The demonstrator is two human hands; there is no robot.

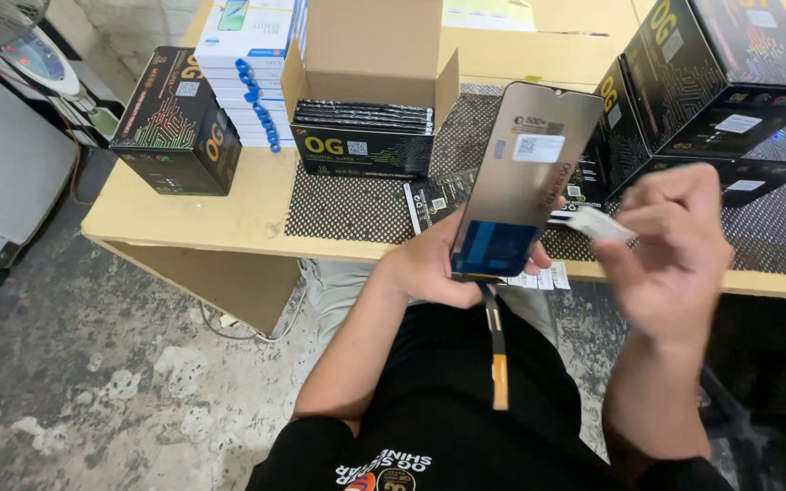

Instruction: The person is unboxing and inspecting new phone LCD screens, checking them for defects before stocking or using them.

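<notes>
left hand (429, 268) fingers grip the phone screen panel (525, 177); right hand (670, 250) fingers pinch a white strip (593, 223).

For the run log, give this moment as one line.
left hand: holds screen panel | right hand: pinches white strip | open box on table

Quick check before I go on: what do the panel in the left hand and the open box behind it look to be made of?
The phone screen panel in the left hand looks like glass on a matte grey backing, flat and rigid, with a thin flexible ribbon hanging below, probably plastic film. The open box looks like plain brown cardboard: dull flaps, raw inside, glossy black printed front.
</notes>
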